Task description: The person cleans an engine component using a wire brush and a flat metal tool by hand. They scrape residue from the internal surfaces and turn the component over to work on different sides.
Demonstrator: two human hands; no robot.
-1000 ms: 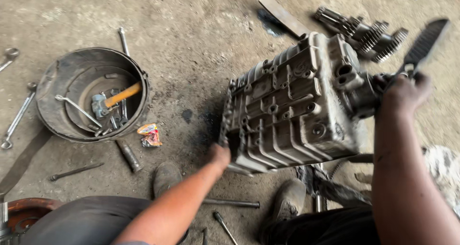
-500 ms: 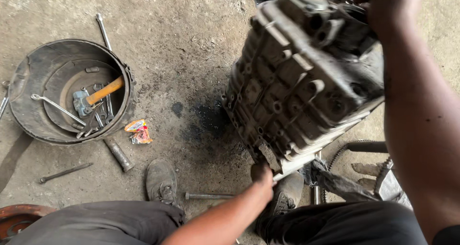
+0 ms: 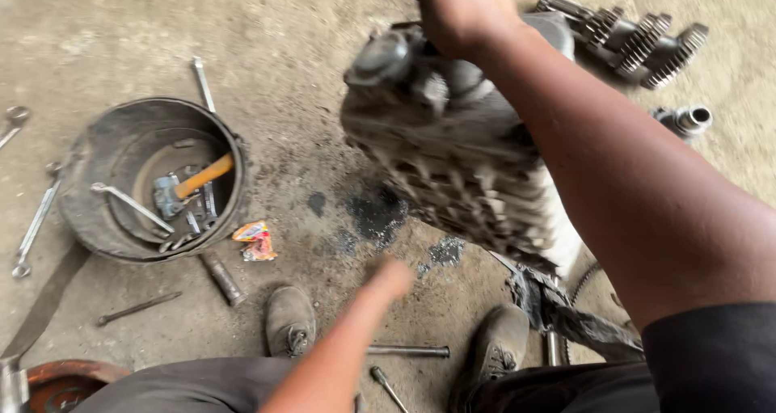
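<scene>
The right hand (image 3: 465, 9) is clamped on the top end of the grey, ribbed cast-metal gearbox housing (image 3: 461, 162), which stands tilted on the stained concrete floor (image 3: 323, 41) between the two dusty shoes (image 3: 289, 320). The left hand (image 3: 394, 277) is off the casing, blurred below its lower edge; whether its fingers are spread or curled cannot be told.

Risk, as judged: one hand alone steadies a heavy, oily casting. A slip would drop it towards the feet or onto the loose steel rod (image 3: 408, 351) beside them.
</scene>
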